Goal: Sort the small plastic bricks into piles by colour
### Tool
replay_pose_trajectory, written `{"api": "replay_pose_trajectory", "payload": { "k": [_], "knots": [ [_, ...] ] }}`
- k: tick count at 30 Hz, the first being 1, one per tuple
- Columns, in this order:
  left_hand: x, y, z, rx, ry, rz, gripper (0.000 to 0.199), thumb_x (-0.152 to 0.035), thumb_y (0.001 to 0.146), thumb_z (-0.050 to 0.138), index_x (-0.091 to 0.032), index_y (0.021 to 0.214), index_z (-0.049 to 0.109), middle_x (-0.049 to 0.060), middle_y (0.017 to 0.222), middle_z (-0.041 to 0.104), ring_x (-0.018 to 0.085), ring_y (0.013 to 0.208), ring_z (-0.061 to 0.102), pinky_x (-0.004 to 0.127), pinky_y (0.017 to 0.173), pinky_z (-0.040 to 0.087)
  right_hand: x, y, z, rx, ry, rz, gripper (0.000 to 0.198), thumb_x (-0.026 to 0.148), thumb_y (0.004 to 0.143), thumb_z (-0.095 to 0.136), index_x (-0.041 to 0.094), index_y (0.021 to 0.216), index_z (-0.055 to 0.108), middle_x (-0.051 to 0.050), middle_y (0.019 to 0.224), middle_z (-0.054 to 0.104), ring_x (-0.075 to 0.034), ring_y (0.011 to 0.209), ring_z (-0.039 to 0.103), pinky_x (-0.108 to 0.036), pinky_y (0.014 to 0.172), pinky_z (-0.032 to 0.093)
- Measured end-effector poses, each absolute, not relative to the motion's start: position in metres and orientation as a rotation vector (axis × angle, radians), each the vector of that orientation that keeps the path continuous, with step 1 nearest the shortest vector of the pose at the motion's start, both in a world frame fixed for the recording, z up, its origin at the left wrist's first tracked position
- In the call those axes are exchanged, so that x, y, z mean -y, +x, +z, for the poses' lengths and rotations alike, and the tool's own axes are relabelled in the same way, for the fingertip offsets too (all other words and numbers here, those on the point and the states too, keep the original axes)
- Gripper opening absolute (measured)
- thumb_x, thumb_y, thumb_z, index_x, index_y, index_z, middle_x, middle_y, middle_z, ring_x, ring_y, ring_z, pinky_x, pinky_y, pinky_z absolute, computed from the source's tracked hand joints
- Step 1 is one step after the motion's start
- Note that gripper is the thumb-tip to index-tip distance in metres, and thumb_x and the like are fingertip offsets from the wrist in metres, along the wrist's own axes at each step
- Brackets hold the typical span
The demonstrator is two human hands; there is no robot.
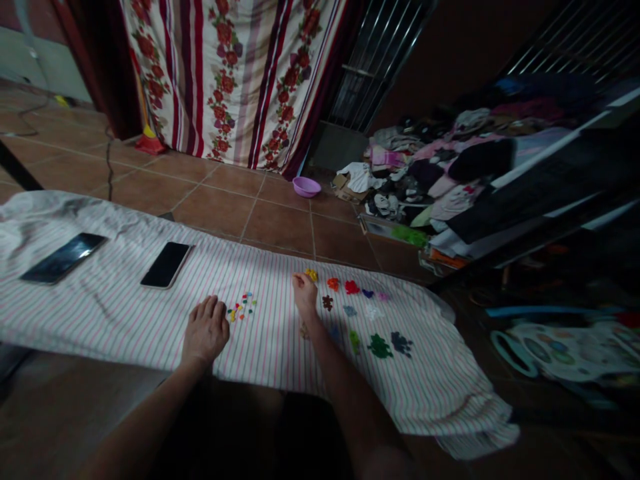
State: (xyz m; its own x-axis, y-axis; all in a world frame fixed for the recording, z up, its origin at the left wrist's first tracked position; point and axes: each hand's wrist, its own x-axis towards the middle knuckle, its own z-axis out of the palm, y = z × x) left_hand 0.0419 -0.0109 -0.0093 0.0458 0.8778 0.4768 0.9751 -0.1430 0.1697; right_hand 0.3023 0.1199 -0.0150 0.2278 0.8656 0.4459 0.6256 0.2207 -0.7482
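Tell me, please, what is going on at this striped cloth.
A person has both hands at a striped cloth. The left hand rests palm down beside a loose cluster of small mixed-colour pieces. The right hand is curled by a yellow pile; whether its grip holds anything is unclear. Separate colour piles lie to its right, including a red pile and a dark green pile. A phone lies further left.

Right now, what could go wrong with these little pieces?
The left hand rests close beside the loose mixed pieces; a sideways slide could scatter them.
The right hand is right at the yellow pile; a brush might spread it.
The dark green pile sits near the dark grey pile; a cloth tug could mix them.
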Motion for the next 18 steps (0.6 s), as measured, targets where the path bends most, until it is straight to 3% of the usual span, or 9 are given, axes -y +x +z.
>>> {"api": "replay_pose_trajectory", "payload": {
  "k": [12, 18],
  "knots": [
    [0.012, 0.042, -0.007, 1.946, -2.145, -0.661, 0.028, -0.021, 0.088, 0.044, -0.017, 0.109, 0.063, 0.016, 0.126, 0.064, 0.031, 0.125, 0.053, 0.046, 0.102, 0.041, -0.165, 0.360, -0.001, 1.736, -1.827, 0.059, 0.026, 0.014, 0.084, 0.049, 0.020, 0.090, 0.074, -0.008, 0.095, 0.074, -0.021, 0.088, 0.063, -0.032, 0.085, 0.045],
    [0.012, 0.042, -0.008, 1.949, -2.140, -0.637, 0.029, -0.022, 0.088, 0.045, -0.016, 0.110, 0.063, 0.017, 0.126, 0.064, 0.031, 0.124, 0.054, 0.046, 0.102, 0.042, -0.169, 0.362, -0.008, 1.838, -1.824, 0.018, 0.023, 0.013, 0.083, 0.053, 0.021, 0.084, 0.074, -0.007, 0.089, 0.074, -0.022, 0.088, 0.059, -0.035, 0.087, 0.042]
  ]
}}
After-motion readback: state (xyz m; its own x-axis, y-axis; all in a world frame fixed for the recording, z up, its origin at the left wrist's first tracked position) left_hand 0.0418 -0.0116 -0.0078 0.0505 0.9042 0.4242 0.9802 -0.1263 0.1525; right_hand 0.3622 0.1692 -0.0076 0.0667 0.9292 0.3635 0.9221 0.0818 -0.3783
